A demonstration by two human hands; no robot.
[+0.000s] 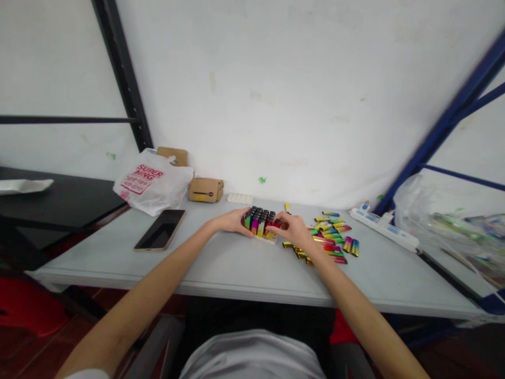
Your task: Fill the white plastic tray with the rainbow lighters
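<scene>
Upright lighters [260, 215] with black tops and shiny coloured bodies stand packed in rows in a small white tray [268, 239] on the table. My left hand [235, 221] is curved around the left side of this block, thumb toward the front, and holds it. At the block's right end, my right hand [294, 230] pinches a red lighter [277, 223] between thumb and fingers. Part of that lighter is hidden by the fingers. Just beyond my right hand lies a loose heap of multicoloured metallic lighters [333, 237], partly covered by my wrist.
Left on the grey table [221, 268] are a dark phone [160, 230], a white plastic bag [153, 181] and a cardboard box [205, 190]. A white ridged tray [240, 199] sits near the wall. A power strip [384, 227] and a clear bag [445, 221] are at right.
</scene>
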